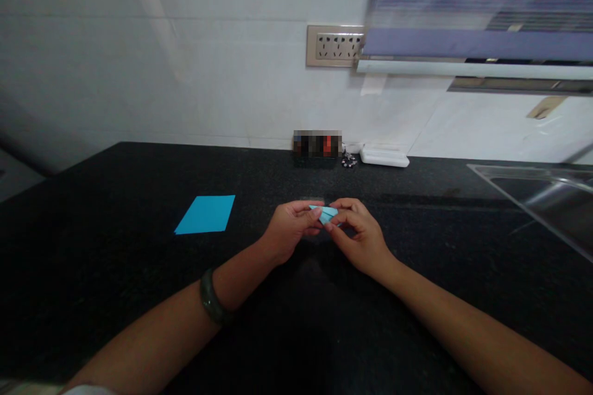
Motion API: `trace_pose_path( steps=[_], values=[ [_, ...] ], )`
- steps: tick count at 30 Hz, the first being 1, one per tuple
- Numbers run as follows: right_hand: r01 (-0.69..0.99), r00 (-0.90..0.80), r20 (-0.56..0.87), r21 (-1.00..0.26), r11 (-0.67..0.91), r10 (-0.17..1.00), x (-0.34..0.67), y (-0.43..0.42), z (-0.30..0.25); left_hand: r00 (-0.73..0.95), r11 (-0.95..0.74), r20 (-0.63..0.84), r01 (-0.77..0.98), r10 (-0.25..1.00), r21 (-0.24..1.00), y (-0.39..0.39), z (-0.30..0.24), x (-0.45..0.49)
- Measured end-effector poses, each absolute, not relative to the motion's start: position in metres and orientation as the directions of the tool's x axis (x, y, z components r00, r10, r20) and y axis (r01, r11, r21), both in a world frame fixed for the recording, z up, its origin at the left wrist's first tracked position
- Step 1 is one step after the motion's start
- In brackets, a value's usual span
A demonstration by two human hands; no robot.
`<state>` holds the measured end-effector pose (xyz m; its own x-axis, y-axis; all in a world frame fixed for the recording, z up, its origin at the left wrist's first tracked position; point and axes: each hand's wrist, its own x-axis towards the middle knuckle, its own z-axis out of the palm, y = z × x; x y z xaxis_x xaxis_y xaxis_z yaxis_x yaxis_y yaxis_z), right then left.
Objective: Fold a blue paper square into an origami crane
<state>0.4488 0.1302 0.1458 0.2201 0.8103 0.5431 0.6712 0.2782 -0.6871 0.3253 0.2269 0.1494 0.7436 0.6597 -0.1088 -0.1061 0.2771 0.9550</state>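
Note:
A small piece of folded light-blue paper (328,214) is held between my two hands above the dark countertop. My left hand (293,226) pinches its left side, thumb on top and fingers beneath. On the right side, the thumb and fingers of my right hand (360,236) grip the paper's edge. Creases and a pointed left corner show on the paper; parts of it are hidden by my fingers. A flat sheet of brighter blue paper (206,215) lies on the counter to the left, apart from both hands.
The black speckled countertop (115,296) runs back to a tiled wall. Against it stand a blurred-out box (317,144), a small black-and-white item (349,160) and a white oblong object (384,155). A metal sink (546,197) is at the right. A socket panel (336,46) is on the wall.

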Motion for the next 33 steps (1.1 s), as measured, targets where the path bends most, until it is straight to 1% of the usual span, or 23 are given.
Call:
trace_pose_path(
  steps=[4,10,16,18,20,24,26,29,33],
  values=[
    [0.656,0.255,0.536,-0.708,0.264,0.805,0.448,0.131,0.146,0.716,0.27,-0.107,-0.117,0.69,0.956,0.225,0.152,0.326],
    [0.609,0.291,0.512,-0.751,0.257,0.808,0.448,0.132,0.142,0.662,0.233,-0.121,-0.083,0.74,0.969,0.224,0.151,0.326],
    [0.556,0.325,0.468,-0.797,0.235,0.822,0.449,0.133,0.14,0.645,0.224,-0.121,-0.08,0.755,0.971,0.224,0.15,0.327],
    [0.493,0.372,0.424,-0.844,0.211,0.826,0.45,0.134,0.139,0.644,0.232,-0.132,-0.073,0.754,0.97,0.224,0.151,0.327],
    [0.404,0.407,0.349,-0.898,0.176,0.844,0.45,0.136,0.138,0.645,0.23,-0.133,-0.068,0.753,0.971,0.223,0.152,0.327],
    [0.25,0.323,0.164,-0.965,0.083,0.932,0.452,0.139,0.138,0.64,0.194,-0.123,-0.042,0.759,0.98,0.223,0.153,0.326],
    [0.176,0.286,0.096,-0.983,0.046,0.953,0.453,0.14,0.139,0.642,0.163,-0.106,-0.031,0.759,0.986,0.223,0.152,0.326],
    [0.069,0.27,0.029,-0.998,0.01,0.963,0.452,0.14,0.141,0.65,0.122,-0.076,-0.027,0.757,0.992,0.223,0.151,0.326],
    [0.029,0.261,0.018,-1.0,0.011,0.965,0.451,0.14,0.141,0.652,0.111,-0.069,-0.023,0.755,0.994,0.223,0.15,0.326]
  ],
)
